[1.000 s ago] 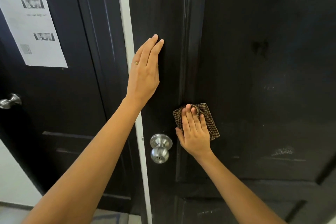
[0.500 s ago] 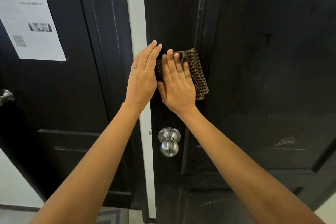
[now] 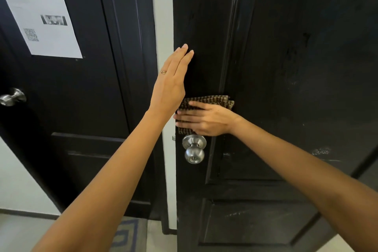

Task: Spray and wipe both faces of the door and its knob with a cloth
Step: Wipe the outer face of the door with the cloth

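A black panelled door (image 3: 286, 67) fills the right half of the view, seen from my head looking forward and slightly down. My right hand (image 3: 206, 119) lies flat on a folded brown checked cloth (image 3: 206, 99), pressing it against the door's face. The fingers are straight and together, pointing toward 9 o'clock. They curl round nothing, and the cloth is pinned under my palm and fingers. The cloth shows above my knuckles at 12 o'clock and as a small strip below my fingers at 7 o'clock. Its left end reaches close to the door's left edge. The round silver knob (image 3: 194, 154), with a keyhole in its face, sits just beside my right hand at 6 o'clock. I cannot tell whether the cloth's lower edge touches it.

My left hand (image 3: 170, 86) is at 11 o'clock from the right one, and its wrist crosses in front of the cloth's left end. It is spread flat, fingers straight and together, pointing toward 1 o'clock, with the fingertips against the door near its left edge. It holds nothing. A thin ring (image 3: 163, 72) is on one finger.

At 9 o'clock from the door a white strip of frame (image 3: 161, 6) runs top to bottom. Beyond it stands a second black door (image 3: 81, 98), with a printed white sheet (image 3: 41, 12) at its upper left and a silver handle (image 3: 12, 97) at the far left. A patterned mat (image 3: 124, 235) lies on the floor at 6 o'clock.
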